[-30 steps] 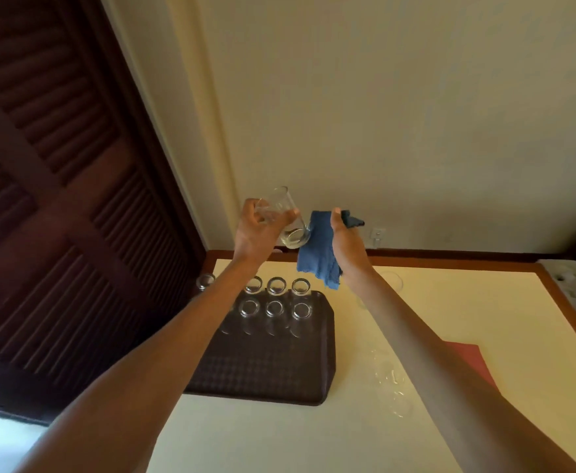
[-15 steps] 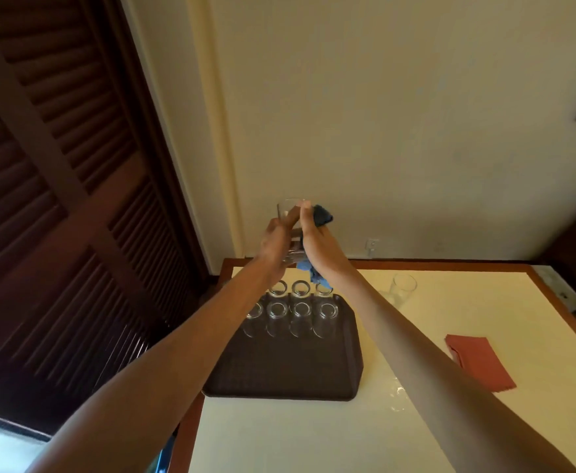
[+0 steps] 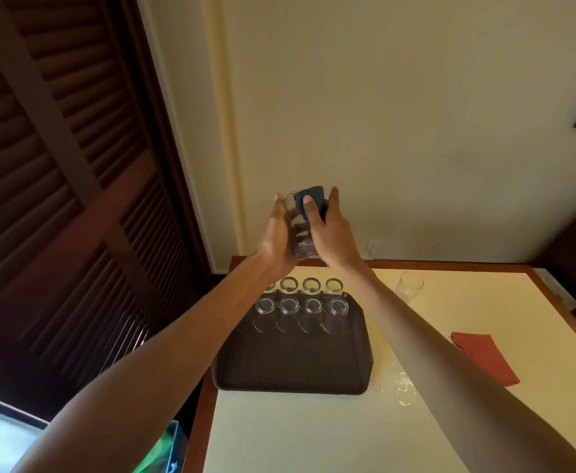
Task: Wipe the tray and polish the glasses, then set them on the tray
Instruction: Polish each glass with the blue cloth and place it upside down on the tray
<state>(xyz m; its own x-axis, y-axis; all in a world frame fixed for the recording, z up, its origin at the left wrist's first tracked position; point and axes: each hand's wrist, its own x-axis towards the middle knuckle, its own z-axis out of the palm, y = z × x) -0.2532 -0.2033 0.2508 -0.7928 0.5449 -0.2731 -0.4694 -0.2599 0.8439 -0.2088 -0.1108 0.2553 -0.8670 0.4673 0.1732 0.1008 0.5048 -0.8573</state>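
Two hands hold one glass (image 3: 300, 230) above the tray (image 3: 293, 367): left hand (image 3: 277, 233) grips it, right hand (image 3: 329, 233) pinches a blue cloth (image 3: 308, 198) against it.

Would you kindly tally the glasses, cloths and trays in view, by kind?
Glasses: 11 (8 tray glasses, 1 held glass, 1 upright glass, 1 faint glass, uncertain)
Cloths: 2 (blue cloth, red cloth)
Tray: 1
Total: 14
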